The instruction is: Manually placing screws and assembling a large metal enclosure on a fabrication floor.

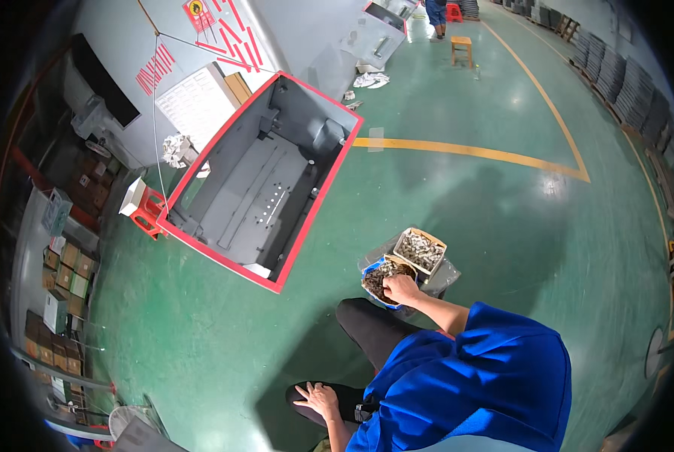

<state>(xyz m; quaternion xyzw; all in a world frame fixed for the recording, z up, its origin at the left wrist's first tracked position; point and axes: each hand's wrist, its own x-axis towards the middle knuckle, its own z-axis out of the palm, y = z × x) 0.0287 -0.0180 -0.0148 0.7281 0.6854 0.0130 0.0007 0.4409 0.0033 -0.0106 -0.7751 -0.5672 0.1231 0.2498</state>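
Over the green floor [201, 324], just ahead of the right knee, two small open boxes side by side: a blue-edged box [383, 302], nearer, heaped with small brown pieces [374, 279], and a pale-rimmed box [438, 261], beyond it and a little to the right, filled with small whitish pieces [421, 251]. Around the pair, at the right, a sheet of crumpled clear plastic [448, 276]. Right grip [402, 288] down in the blue-edged box, fingers bent in among the brown pieces (fingertips hidden, so impossible to tell whether closed on a piece or merely touching the heap). Left grip [320, 398] well apart, laid over the left knee on dark trousers [378, 324], fingers loose and spread. Ahead and to the left, a big grey cabinet [239, 203] with a red rim, slanted across the view, open side toward the camera, holes and slots visible inside. Near its left corner, a red stool [150, 214] with a white box [132, 196] on top. Farther off, past a yellow floor line [472, 150], a wooden stool [461, 50] and, near it, the legs of another person [436, 19].
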